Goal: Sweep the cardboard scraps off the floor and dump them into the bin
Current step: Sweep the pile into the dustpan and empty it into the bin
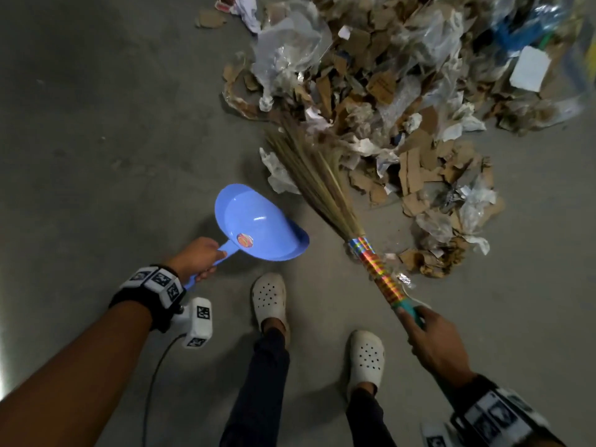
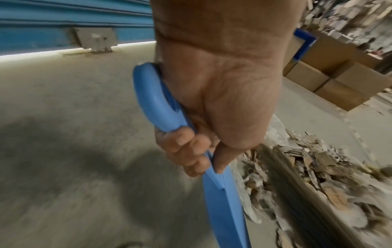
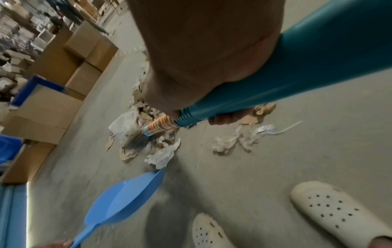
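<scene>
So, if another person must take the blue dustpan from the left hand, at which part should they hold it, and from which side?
Probably the rim of the blue dustpan, from the far side. The left hand already wraps its short handle, leaving little free grip there. The pan is tilted in the air and appears empty, so its curved far rim is the part facing away from the person, clear of the broom.

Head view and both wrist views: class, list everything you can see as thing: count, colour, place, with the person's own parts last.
dustpan: one, blue, held above the floor, left of the broom
broom: one, straw bristles, striped foil wrap, teal handle, bristles at the pile's edge
scrap pile: one, brown cardboard, clear plastic, white paper, floor ahead
cardboard boxes: several, brown, stacked beside the floor
floor: grey concrete
clogs: two, white, on the feet
left hand: grips dustpan handle
right hand: grips broom handle
</scene>
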Demonstrator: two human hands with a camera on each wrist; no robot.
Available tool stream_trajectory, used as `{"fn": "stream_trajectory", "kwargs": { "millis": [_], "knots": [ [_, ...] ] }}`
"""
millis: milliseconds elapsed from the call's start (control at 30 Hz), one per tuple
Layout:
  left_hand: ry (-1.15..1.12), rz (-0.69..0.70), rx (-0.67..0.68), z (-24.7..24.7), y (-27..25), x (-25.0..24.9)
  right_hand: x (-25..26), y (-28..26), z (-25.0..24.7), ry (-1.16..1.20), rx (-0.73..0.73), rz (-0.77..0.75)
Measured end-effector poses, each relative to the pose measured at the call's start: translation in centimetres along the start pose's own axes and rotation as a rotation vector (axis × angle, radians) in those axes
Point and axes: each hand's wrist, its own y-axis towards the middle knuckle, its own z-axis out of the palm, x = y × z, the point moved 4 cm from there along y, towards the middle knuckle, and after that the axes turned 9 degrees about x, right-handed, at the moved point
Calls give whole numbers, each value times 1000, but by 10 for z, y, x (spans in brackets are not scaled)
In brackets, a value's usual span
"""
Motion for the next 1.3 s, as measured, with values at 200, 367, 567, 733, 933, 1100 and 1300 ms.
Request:
{"fn": "stream_trajectory", "kwargs": {
  "millis": [200,367,567,733,933,1100,1300],
  "knots": [
    [151,-58,143,-74,47,-1,63,88,55,-206,112,-58],
    [319,-167,197,-133,49,-46,21,119,33,-137,45,143],
    [410,-127,219,-156,27,-137,-58,46,-31,-54,-171,265],
    [537,-28,241,-86,36,-204,-123,-30,-49,7,-304,291],
    [606,112,296,51,62,-235,-211,-84,-23,296,-436,409],
    [648,122,248,131,87,-216,-270,-71,9,495,-482,592],
    [674,155,200,174,106,-173,-257,26,57,453,-166,624]
  ]
}}
